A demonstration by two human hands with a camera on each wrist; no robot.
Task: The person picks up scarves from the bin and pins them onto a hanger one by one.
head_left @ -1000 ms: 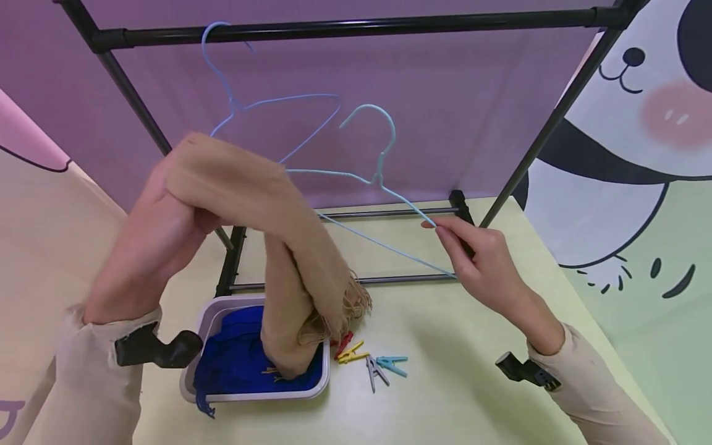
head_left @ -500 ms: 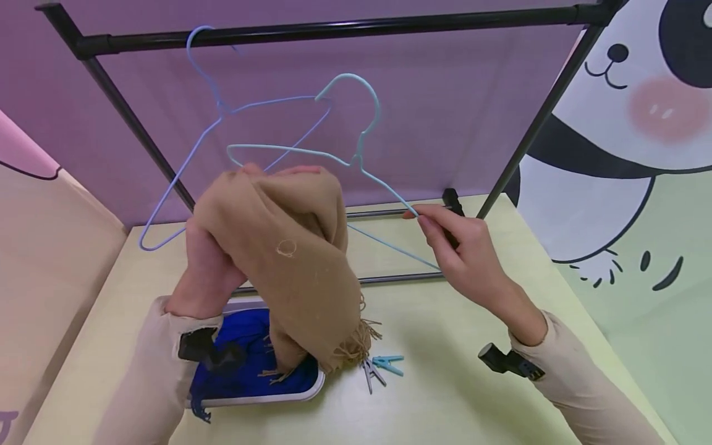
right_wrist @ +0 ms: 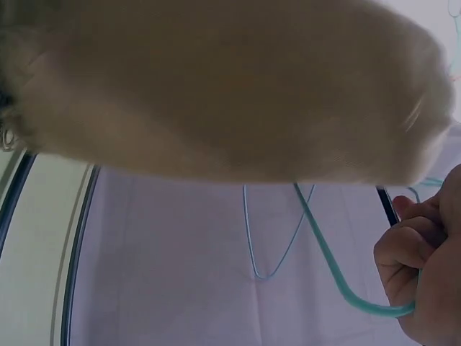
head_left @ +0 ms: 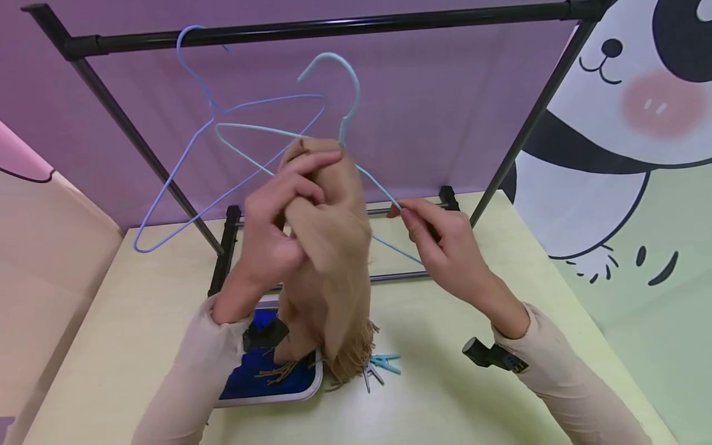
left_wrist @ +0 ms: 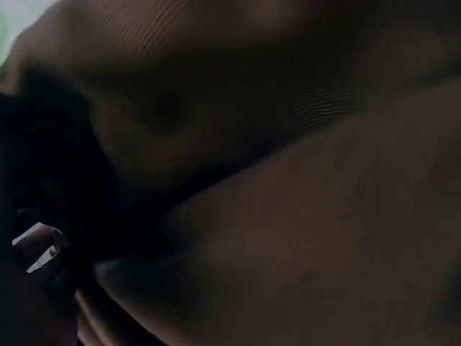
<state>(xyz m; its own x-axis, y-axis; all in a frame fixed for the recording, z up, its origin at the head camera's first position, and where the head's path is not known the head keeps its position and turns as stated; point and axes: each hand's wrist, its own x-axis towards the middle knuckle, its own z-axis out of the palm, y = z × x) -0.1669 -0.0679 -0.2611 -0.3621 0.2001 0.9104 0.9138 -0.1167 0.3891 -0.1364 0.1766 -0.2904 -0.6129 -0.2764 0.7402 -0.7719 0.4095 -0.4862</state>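
A tan fringed scarf (head_left: 339, 266) hangs bunched from my left hand (head_left: 272, 228), whose fingers grip it near its top. Its fringed end reaches down to the basin's right side. Behind the scarf is a light blue wire hanger (head_left: 358, 93), held off the rod with its hook up; the cloth hides the hanger's neck and part of its lower bar. My right hand (head_left: 450, 241) pinches the right shoulder of this hanger. In the right wrist view the scarf (right_wrist: 238, 94) spreads above the hanger (right_wrist: 328, 259). Dark, close cloth (left_wrist: 238, 94) fills most of the left wrist view.
A black rack's top rod (head_left: 389, 23) spans the back, with a periwinkle hanger (head_left: 189, 145) hooked at its left. A pale basin (head_left: 267, 402) holds blue cloth (head_left: 250, 374). Beside it lie a light blue clothespin (head_left: 386, 363) and a grey clothespin (head_left: 371, 376).
My left hand has carried the scarf rightward, in front of the light blue hanger's middle, and its fingers now show outside the cloth. My right hand keeps its pinch; the hanger shifts left and up.
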